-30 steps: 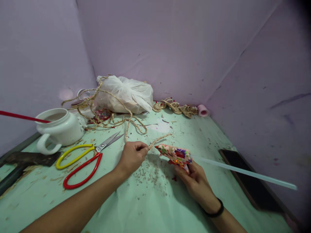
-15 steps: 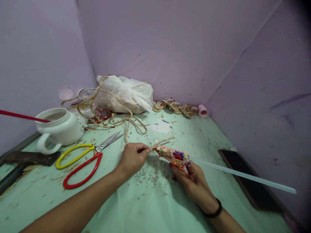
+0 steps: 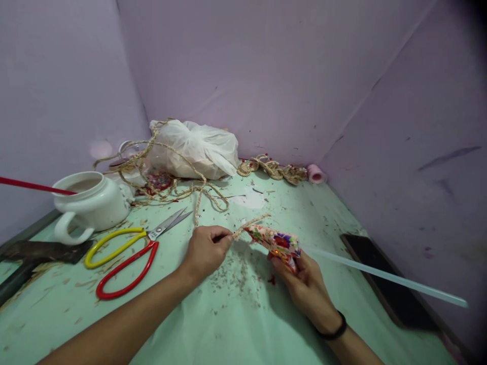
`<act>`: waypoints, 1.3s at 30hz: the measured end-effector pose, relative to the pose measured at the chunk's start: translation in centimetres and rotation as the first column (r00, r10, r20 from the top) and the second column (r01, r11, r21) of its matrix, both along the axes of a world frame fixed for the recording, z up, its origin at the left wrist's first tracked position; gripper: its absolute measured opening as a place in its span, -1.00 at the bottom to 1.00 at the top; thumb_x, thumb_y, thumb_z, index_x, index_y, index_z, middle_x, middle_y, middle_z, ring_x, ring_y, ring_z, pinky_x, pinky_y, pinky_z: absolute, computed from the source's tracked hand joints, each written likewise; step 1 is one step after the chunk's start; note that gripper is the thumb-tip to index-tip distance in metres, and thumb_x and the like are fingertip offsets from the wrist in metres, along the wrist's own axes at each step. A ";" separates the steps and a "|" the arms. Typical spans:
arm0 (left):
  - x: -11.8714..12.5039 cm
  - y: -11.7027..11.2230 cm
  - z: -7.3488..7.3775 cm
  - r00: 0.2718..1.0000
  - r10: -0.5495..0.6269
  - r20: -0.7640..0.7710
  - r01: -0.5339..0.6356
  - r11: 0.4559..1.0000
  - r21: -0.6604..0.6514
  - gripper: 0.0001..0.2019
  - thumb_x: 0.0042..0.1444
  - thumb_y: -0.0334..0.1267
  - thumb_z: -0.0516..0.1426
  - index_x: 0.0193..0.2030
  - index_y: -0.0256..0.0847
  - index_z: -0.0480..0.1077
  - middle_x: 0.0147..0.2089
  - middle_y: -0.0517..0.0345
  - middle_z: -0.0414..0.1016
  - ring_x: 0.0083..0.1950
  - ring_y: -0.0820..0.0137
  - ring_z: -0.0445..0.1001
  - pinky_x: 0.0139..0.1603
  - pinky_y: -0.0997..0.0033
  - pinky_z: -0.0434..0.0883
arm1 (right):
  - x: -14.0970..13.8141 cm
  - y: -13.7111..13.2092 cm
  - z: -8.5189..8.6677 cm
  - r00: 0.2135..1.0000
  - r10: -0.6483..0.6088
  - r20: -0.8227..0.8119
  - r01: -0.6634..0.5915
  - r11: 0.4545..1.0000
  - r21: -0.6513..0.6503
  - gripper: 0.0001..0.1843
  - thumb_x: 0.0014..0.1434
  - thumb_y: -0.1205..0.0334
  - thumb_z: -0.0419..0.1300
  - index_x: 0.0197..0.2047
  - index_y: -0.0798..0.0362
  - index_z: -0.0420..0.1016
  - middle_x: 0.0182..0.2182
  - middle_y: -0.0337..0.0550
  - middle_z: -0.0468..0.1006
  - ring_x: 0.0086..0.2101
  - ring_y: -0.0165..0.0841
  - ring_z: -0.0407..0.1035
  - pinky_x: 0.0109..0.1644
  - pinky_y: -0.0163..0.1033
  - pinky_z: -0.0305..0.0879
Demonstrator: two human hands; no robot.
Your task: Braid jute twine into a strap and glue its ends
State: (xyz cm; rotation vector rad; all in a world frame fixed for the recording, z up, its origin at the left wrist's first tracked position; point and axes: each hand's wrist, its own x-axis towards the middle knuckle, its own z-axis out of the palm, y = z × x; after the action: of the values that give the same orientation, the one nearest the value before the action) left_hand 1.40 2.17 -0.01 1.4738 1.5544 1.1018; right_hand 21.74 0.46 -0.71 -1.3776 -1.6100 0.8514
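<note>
My left hand (image 3: pixel 208 253) pinches a braided straw cord (image 3: pixel 198 205) between thumb and fingertips. A short end of the cord sticks out to the right past my fingers, and its long part runs back to a loose heap. In my right hand (image 3: pixel 306 286) is a hot glue gun (image 3: pixel 279 242) wrapped in floral material, with a small orange light on its side. A long translucent glue stick (image 3: pixel 388 271) juts from the gun's rear. The gun's nozzle points left, close to the cord end and a little apart from my left fingertips.
Scissors (image 3: pixel 154 234) with yellow and red handles lie left, beside a white mug (image 3: pixel 95 208) holding a red stick and a hammer (image 3: pixel 45 251). Behind are a white plastic bag (image 3: pixel 198 147), woven straw pieces (image 3: pixel 272 168) and a pink spool (image 3: pixel 315 174). A phone (image 3: pixel 388 284) lies right.
The glue gun has shifted slightly right, so its nozzle is farther from my left fingertips. My left hand still pinches the cord. The whole view has shifted a little.
</note>
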 end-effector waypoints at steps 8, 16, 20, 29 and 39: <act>0.1 -0.3 0.1 1.000 -0.007 -0.021 0.007 1.000 0.025 -0.80 -0.08 -0.24 0.08 -0.52 -0.29 0.48 -0.58 0.18 0.43 -0.51 0.45 0.33 -0.50 0.53 0.23 | 0.0 0.2 0.4 0.999 -0.035 -0.025 0.036 0.997 0.068 -0.74 0.03 0.07 0.16 -0.33 0.11 0.46 -0.41 -0.08 0.58 -0.41 -0.24 0.40 -0.38 -0.24 0.32; 0.1 -0.3 0.4 1.000 -0.003 -0.026 0.005 0.998 0.060 -0.81 -0.08 -0.23 0.08 -0.55 -0.27 0.46 -0.57 0.19 0.44 -0.50 0.44 0.35 -0.49 0.54 0.24 | 0.0 0.4 0.8 0.997 -0.008 -0.082 0.013 0.998 0.066 -0.71 0.03 0.05 0.15 -0.25 0.07 0.48 -0.32 -0.08 0.59 -0.28 -0.16 0.43 -0.28 -0.17 0.36; 0.0 -0.5 0.4 1.000 -0.003 -0.030 0.004 0.998 0.063 -0.81 -0.08 -0.23 0.09 -0.54 -0.27 0.46 -0.56 0.18 0.45 -0.49 0.43 0.36 -0.49 0.54 0.25 | 0.5 0.7 1.1 0.997 -0.037 -0.069 0.042 0.997 0.069 -0.74 0.08 0.07 0.12 -0.26 0.02 0.49 -0.49 -0.14 0.54 -0.30 -0.14 0.43 -0.32 -0.16 0.36; 0.0 -0.3 0.2 0.998 0.014 -0.059 -0.010 0.997 0.076 -0.81 -0.06 -0.24 0.08 -0.53 -0.26 0.46 -0.56 0.18 0.46 -0.50 0.43 0.37 -0.50 0.54 0.25 | 0.9 0.7 1.0 0.994 -0.023 -0.104 0.029 0.998 0.052 -0.74 0.07 0.07 0.15 -0.26 0.05 0.51 -0.47 -0.11 0.57 -0.24 -0.12 0.44 -0.25 -0.14 0.38; 0.0 -0.8 0.5 0.981 -0.021 -0.194 0.052 0.986 0.157 -0.80 0.01 -0.27 0.05 -0.49 -0.23 0.47 -0.47 0.15 0.49 -0.43 0.42 0.41 -0.41 0.51 0.28 | 0.6 0.7 0.4 0.983 0.043 -0.180 -0.041 0.999 0.016 -0.69 0.04 0.08 0.20 -0.20 0.09 0.50 -0.19 -0.01 0.59 -0.20 -0.14 0.45 -0.14 -0.12 0.38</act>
State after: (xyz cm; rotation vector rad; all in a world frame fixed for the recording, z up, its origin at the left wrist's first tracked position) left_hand 1.40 1.42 0.45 1.7563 1.5909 1.1132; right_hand 22.34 1.16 -0.29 -1.2248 -1.5059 0.9618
